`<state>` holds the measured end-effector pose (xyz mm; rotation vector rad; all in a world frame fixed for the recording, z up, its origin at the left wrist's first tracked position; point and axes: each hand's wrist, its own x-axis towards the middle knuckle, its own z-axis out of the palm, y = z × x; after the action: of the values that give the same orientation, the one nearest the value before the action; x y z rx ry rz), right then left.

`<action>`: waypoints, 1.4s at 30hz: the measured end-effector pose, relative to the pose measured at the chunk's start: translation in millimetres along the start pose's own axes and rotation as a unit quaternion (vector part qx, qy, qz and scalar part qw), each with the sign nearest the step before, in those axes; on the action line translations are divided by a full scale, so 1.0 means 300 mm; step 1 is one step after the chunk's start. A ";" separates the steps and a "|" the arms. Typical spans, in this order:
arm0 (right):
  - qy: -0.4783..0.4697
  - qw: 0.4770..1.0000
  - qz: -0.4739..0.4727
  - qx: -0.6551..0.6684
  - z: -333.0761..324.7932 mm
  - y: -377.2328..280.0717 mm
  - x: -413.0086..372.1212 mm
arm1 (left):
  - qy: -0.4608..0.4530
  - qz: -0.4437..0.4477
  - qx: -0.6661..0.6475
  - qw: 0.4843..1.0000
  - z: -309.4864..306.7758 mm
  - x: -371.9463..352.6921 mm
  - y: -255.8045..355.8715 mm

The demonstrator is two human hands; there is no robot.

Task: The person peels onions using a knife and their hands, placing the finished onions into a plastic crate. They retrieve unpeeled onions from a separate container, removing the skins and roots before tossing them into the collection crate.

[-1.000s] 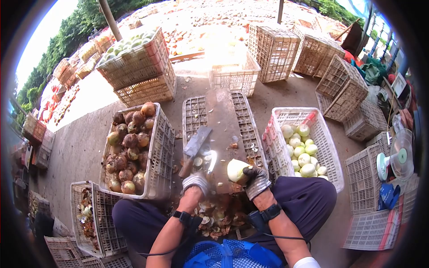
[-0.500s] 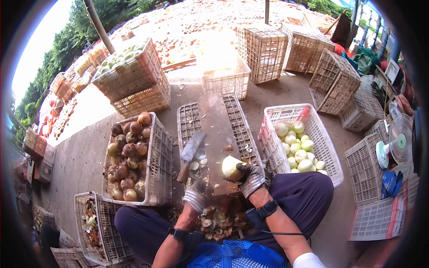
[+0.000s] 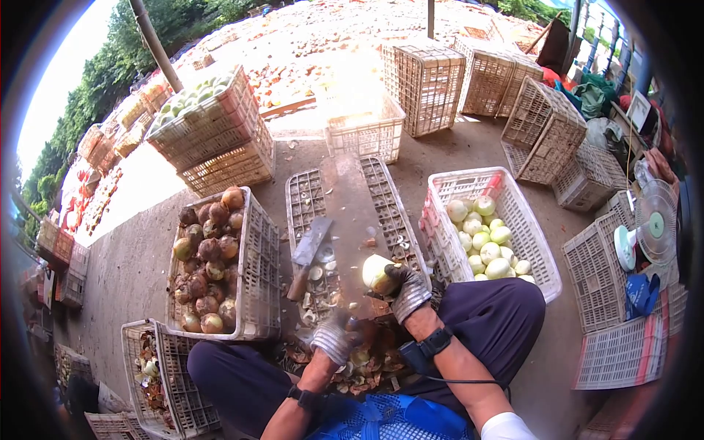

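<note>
1. State: my right hand (image 3: pixel 409 292), gloved, is closed around a peeled onion (image 3: pixel 375 271). It holds the onion just above the near end of the wooden board (image 3: pixel 350 198), which lies on an upturned crate (image 3: pixel 398 209).
2. My left hand (image 3: pixel 334 337), also gloved, is curled low over the peel heap (image 3: pixel 359 367) between my knees. I cannot tell whether it grips any scraps.
3. The cleaver (image 3: pixel 305 257) lies loose to the left of the board, handle toward me, and neither hand touches it.
4. Risk A: the onion is bare and probably slick. If my glove fingers loosen, it could roll off the board into the peel heap and get dirty.
5. Risk B: the cleaver rests on slotted crate and scraps, not flat wood. A knock from my left hand coming up could tip it toward my left leg.
6. Risk C: reaching blind for the handle while I look at the onion could land my fingers on the blade. The glove looks thin for that.
7. Risk D: the white crate (image 3: pixel 539 253) of peeled onions sits to the right, and the crate of brown onions (image 3: pixel 265 275) to the left. A careless toss could miss the rim or bruise the ones inside.
8. Risk E: scraps lying on the board could make the onion rock under a cut.
</note>
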<state>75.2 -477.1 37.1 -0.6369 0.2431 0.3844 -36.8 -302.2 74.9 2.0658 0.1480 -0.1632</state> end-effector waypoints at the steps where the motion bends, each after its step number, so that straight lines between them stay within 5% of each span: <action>1: -0.004 1.000 -0.005 -0.010 -0.003 0.003 0.002 | -0.006 -0.005 0.004 1.000 -0.008 0.001 0.032; 5: -0.001 1.000 0.003 0.018 -0.017 0.011 0.018 | -0.008 -0.025 -0.010 1.000 0.004 0.008 0.047; 10: 0.014 0.997 0.036 0.060 -0.010 0.003 0.011 | -0.028 -0.027 0.137 0.990 0.017 0.019 0.050; 12: -0.028 0.994 -0.073 -0.081 -0.043 0.035 0.040 | -0.042 -0.032 0.162 0.985 0.030 0.018 0.019; 14: -0.026 0.995 -0.072 -0.057 -0.083 0.033 0.059 | -0.045 -0.010 0.153 0.987 0.034 0.012 0.016; 16: 0.022 0.990 0.039 0.132 0.007 -0.069 0.010 | -0.044 -0.006 0.119 0.992 0.023 -0.011 0.043; 20: 0.045 0.991 0.035 0.122 0.071 -0.134 -0.025 | -0.079 -0.051 0.231 0.968 0.018 -0.001 0.037; 25: 0.089 0.993 0.045 0.064 0.076 -0.092 -0.048 | 0.014 0.019 0.236 0.971 0.007 0.025 0.137; 27: 0.039 0.998 -0.023 -0.043 0.031 -0.049 -0.044 | 0.026 0.032 0.243 0.969 0.034 0.036 0.107; 29: 0.040 0.993 0.027 0.104 -0.010 -0.021 0.004 | 0.032 0.033 0.257 0.965 0.048 0.042 0.102; 36: -0.010 0.994 -0.107 -0.028 -0.134 0.067 0.110 | 0.069 0.016 0.295 0.953 0.086 0.060 0.087; 42: -0.009 0.999 -0.044 0.016 -0.134 0.051 0.113 | 0.059 -0.013 0.312 0.948 0.056 0.088 0.125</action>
<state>95.1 -481.6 -13.7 -0.6099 0.2018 0.3003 -5.3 -334.0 94.5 2.7093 0.2167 -0.1089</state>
